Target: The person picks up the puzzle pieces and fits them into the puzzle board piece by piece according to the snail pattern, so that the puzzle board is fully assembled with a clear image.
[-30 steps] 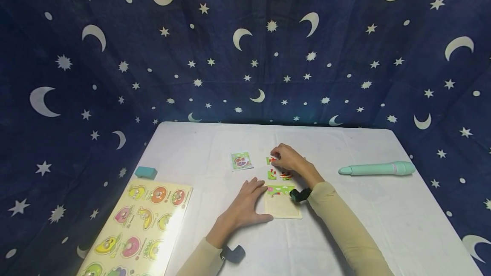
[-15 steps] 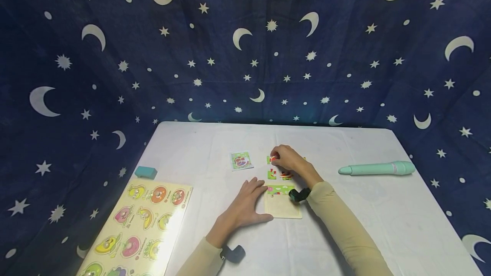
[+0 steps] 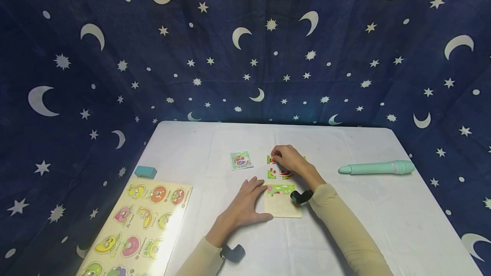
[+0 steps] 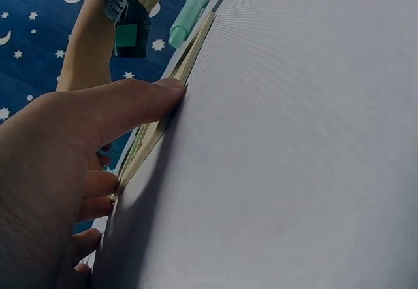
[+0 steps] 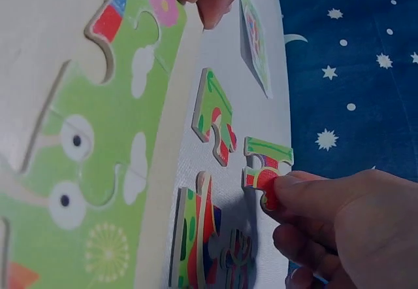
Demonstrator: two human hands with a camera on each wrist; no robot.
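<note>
My right hand pinches a small red and green puzzle piece between thumb and fingers, just above or at the tabletop. Beside it, several loose puzzle pieces with red and green print lie on the table. The square wooden puzzle board stands nearer; a green strip of fitted pieces runs along its far side, with bare wood in front. My left hand spreads along the board's left edge, thumb touching the near side and fingertips touching farther up.
A printed picture card lies left of the loose pieces. The big wooden fruit puzzle covers the table's left front, with a teal block behind it. A mint microphone-shaped toy lies at the right.
My right hand shifts very slightly at the same far-left puzzle piece. My left hand stays at the board's edge, and the board has not moved.
</note>
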